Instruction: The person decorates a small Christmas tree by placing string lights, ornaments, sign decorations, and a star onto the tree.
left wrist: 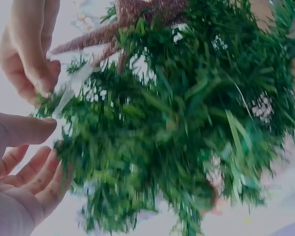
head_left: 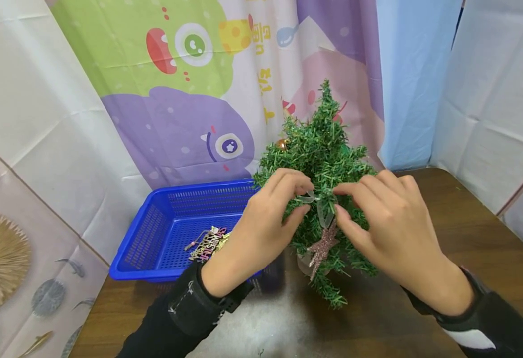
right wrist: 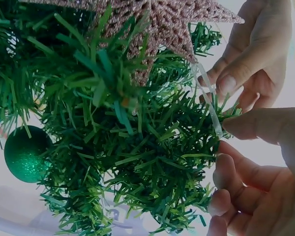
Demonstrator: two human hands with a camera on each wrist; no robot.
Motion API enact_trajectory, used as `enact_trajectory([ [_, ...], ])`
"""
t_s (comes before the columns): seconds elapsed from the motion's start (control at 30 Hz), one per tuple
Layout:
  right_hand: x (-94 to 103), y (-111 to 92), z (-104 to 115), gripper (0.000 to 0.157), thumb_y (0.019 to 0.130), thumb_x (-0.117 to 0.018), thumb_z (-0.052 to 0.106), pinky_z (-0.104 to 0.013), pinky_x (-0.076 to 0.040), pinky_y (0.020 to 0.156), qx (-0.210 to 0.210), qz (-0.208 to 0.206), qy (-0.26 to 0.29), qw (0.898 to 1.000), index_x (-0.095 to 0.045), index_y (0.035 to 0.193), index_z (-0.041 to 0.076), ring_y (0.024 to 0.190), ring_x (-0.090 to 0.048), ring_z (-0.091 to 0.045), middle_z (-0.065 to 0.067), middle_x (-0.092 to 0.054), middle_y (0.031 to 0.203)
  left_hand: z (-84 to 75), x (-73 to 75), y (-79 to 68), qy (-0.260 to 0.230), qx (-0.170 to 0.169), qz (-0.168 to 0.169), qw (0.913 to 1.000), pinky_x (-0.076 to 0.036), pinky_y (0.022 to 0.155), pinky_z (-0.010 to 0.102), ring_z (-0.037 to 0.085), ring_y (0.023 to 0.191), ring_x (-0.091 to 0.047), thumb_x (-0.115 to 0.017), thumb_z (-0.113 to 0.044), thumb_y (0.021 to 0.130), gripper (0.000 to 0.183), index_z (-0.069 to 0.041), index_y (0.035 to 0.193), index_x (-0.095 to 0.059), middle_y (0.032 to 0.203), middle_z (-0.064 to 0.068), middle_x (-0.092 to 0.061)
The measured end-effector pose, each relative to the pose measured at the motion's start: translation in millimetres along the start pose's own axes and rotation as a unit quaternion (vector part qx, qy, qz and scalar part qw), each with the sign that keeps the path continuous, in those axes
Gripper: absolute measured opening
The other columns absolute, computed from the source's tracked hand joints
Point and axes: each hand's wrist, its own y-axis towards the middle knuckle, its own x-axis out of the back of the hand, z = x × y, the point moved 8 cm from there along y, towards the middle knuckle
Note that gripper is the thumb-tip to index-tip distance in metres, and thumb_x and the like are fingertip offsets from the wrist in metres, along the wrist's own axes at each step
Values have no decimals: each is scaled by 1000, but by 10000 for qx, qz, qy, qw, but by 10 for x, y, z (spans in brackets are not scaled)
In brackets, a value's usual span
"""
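A small green artificial Christmas tree (head_left: 319, 159) stands on the table, and both hands meet at its front. A pink glitter star (head_left: 325, 243) hangs there from a clear ribbon loop (head_left: 326, 211) around a branch tip. My left hand (head_left: 265, 219) is at the ribbon's left side, thumb and fingers bent and apart, fingertips right at the ribbon. From the other side my right hand (head_left: 386, 219) reaches in. Its thumb and fingers are also parted, fingertips at the branch tip and ribbon. In the right wrist view a green bauble (right wrist: 28, 154) hangs among the branches.
A blue plastic basket (head_left: 145, 233) stands left of the tree on the brown wooden table (head_left: 458, 223). Gold and pink lettered ornaments (head_left: 209, 243) lie inside it. An orange bauble (head_left: 282, 144) hangs higher on the tree. Behind is a cartoon-printed curtain (head_left: 185, 109).
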Motion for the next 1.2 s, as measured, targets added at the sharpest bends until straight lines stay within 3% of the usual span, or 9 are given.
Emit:
enact_trajectory([
  [0.13, 53, -34, 38, 31, 93, -48, 24, -39, -27, 60, -59, -91, 11, 9999, -68, 92, 1, 65, -46, -27, -7, -57, 71, 105, 182, -105, 374, 134, -274, 9988, -46, 79, 27, 18, 94, -57, -65, 8, 84, 30, -4, 110, -53, 107, 8, -57],
  [0.27, 118, -66, 97, 32, 94, -48, 25, -38, -26, 60, -14, -270, 79, 9996, -68, 90, 1, 63, -45, -26, -6, -57, 69, 356, 377, -217, 997, 618, -362, 9924, -47, 67, 33, 19, 86, -60, -68, 6, 82, 30, -6, 107, -56, 101, 7, -61],
  [0.4, 168, -89, 157, 30, 94, -49, 24, -37, -26, 59, 70, -421, 195, 9989, -68, 87, 1, 61, -45, -24, -4, -58, 68, 757, 530, -348, 1334, 1378, -223, 9812, -46, 65, 37, 21, 84, -60, -68, 4, 83, 30, -7, 108, -57, 100, 7, -62],
  [0.6, 221, -119, 197, 30, 94, -50, 24, -37, -27, 60, 121, -554, 299, 9979, -69, 84, 2, 61, -46, -23, -4, -58, 68, 1451, 604, -542, 1386, 2475, 213, 9587, -47, 68, 42, 25, 87, -60, -63, 3, 86, 25, -7, 108, -57, 108, 10, -63],
  [0.77, 241, -141, 200, 31, 95, -49, 24, -36, -27, 61, 116, -583, 329, 9977, -69, 84, 2, 61, -47, -22, -3, -58, 68, 1931, 576, -736, 1514, 3264, 669, 9306, -48, 71, 47, 30, 90, -62, -61, 1, 87, 22, -5, 108, -58, 110, 14, -62],
  [0.9, 247, -153, 196, 31, 95, -49, 24, -36, -27, 61, 119, -566, 336, 9978, -69, 84, 2, 62, -47, -22, -2, -56, 67, 2176, 496, -870, 1590, 3646, 1058, 9114, -48, 74, 51, 31, 90, -63, -61, -1, 86, 19, -5, 105, -61, 109, 15, -63],
  [1.0, 238, -164, 189, 31, 95, -49, 24, -36, -27, 61, 107, -541, 334, 9979, -68, 84, 3, 62, -46, -21, -1, -56, 67, 2291, 380, -951, 1636, 3731, 1481, 9012, -48, 73, 51, 30, 88, -63, -63, -4, 86, 15, -7, 101, -64, 103, 13, -66],
  [1.2, 219, -188, 168, 31, 95, -49, 25, -36, -27, 61, 54, -481, 296, 9984, -68, 83, 3, 62, -47, -21, -1, -57, 67, 2378, 59, -1012, 1536, 3476, 2444, 8921, -48, 72, 48, 27, 82, -62, -68, -9, 84, 7, -7, 91, -69, 87, 7, -67],
])
